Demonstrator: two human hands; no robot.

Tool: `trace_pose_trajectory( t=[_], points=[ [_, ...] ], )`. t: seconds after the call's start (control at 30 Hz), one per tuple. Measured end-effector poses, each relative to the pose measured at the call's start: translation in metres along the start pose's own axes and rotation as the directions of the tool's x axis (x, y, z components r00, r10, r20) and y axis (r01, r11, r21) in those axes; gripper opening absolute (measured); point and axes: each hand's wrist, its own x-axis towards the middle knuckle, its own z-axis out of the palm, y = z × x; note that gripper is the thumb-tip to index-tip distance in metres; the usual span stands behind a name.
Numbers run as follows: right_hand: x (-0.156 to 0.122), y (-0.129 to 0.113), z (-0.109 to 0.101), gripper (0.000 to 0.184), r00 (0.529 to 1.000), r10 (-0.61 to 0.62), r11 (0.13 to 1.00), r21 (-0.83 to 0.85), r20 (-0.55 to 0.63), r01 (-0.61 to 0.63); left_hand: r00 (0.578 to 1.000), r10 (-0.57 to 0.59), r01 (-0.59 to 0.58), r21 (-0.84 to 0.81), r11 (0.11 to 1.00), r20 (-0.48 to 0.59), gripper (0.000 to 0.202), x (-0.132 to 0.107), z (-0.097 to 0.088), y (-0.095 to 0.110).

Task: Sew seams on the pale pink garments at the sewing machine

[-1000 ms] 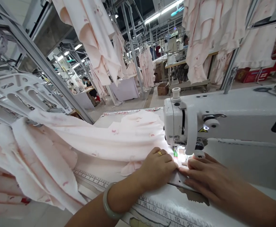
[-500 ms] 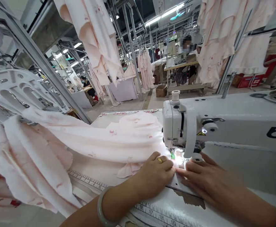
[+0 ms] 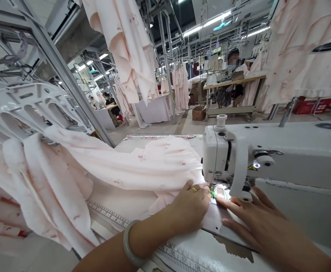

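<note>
A pale pink printed fabric (image 3: 142, 170) drapes from a rack at the left across the table to the needle of a white sewing machine (image 3: 267, 151). My left hand (image 3: 192, 206), with a gold ring and a jade bangle on the wrist, presses curled fingers on the fabric just left of the lit presser foot (image 3: 214, 192). My right hand (image 3: 250, 221) lies flat with fingers stretched toward the needle, resting on the fabric piece on the machine bed.
A measuring tape (image 3: 182, 257) is printed along the table's front edge. A white plastic rack (image 3: 26, 109) and metal frame stand at the left. Pink garments (image 3: 128, 45) hang overhead. Other people sit at benches far back.
Both hands have slid a little forward toward the needle with the fabric. The view has shifted slightly up and right.
</note>
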Motion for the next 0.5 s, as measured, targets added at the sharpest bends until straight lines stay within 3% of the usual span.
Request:
trace_pose_trajectory(
  t=[0.27,0.5],
  points=[
    [-0.014,0.011,0.015,0.030,0.998,0.053,0.998,0.036,0.023,-0.054,1.000,0.001,0.000,-0.070,0.998,0.020,0.053,0.002,-0.001,-0.005],
    [-0.033,0.026,0.036,0.036,0.978,0.160,0.987,0.002,0.137,-0.162,1.000,0.011,-0.011,-0.038,0.999,0.001,0.047,0.002,0.000,-0.007]
  ],
)
